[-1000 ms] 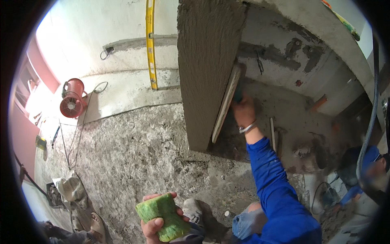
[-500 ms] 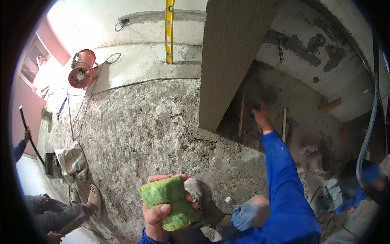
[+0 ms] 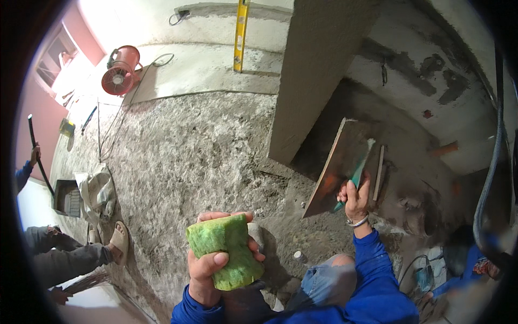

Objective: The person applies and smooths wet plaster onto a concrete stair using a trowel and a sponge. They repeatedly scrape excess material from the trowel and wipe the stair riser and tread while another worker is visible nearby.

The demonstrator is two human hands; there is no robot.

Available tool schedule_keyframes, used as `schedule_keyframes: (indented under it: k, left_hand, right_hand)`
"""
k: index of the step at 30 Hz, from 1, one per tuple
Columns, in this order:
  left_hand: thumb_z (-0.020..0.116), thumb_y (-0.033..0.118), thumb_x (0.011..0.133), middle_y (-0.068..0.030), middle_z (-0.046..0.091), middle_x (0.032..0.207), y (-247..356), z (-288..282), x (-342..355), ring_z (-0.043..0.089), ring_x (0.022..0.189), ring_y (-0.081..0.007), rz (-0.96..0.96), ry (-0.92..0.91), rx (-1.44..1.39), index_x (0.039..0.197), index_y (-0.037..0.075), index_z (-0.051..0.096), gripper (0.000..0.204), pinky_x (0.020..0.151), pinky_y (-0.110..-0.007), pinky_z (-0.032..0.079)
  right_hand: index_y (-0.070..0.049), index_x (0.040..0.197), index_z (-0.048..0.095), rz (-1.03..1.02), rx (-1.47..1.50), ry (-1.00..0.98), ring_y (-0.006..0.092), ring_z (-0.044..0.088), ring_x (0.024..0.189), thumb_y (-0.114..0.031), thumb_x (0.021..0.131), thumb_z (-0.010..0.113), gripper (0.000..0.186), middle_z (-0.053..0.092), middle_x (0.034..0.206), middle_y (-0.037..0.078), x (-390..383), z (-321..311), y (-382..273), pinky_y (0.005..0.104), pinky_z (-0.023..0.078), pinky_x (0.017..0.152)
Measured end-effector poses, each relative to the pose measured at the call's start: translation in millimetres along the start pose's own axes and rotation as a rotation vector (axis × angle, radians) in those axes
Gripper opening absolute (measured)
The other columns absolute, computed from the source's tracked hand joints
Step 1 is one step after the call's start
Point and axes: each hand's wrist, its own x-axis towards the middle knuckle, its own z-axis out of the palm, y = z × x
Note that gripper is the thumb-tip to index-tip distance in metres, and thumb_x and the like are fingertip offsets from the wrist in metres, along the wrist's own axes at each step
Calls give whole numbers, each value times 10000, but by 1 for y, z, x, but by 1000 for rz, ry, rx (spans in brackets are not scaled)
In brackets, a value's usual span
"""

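My left hand (image 3: 208, 270) grips a damp-looking green sponge (image 3: 218, 245) at the bottom centre, thumb across its front. My right hand (image 3: 356, 197) is closed on the teal handle of a flat plastering trowel (image 3: 334, 156), whose broad plate is tilted up beside the lower end of a grey plastered column (image 3: 307, 70). Below them my bent knee (image 3: 340, 264) in torn jeans shows.
Around me are rough floor (image 3: 189, 151), a yellow level (image 3: 239, 35) against the back wall, a red fan (image 3: 118, 75), cables, a cloth sack (image 3: 94, 189), a wooden strip (image 3: 377, 173), and a hanging hose (image 3: 485, 189). Co-workers crouch or reach at left (image 3: 65, 248) and right (image 3: 461, 275).
My right hand and trowel have drawn back from the column toward me, bringing the plate into view. My left hand still holds the sponge. The left co-worker with a black pipe has come into view.
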Motion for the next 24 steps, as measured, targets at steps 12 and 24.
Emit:
schedule_keyframes:
  k: [12,24]
  left_hand:
    - [746,134,686,-303,475,1293,15,-12,-30,654,926,-366,64,29,-17,1269,32,393,690,747,-558,598]
    - [756,137,671,-301,479,1274,27,-21,-50,656,923,-358,102,94,-50,1243,44,400,680,752,-556,599]
  right_hand:
    - [-263,1489,367,-754,-1203,-549,291,569,528,-86,813,664,760,515,650,120,38,15,-3,414,497,514]
    - [-421,1469,315,-329,-1891,-1101,291,672,712,-134,892,518,675,613,859,147,85,29,84,429,548,603]
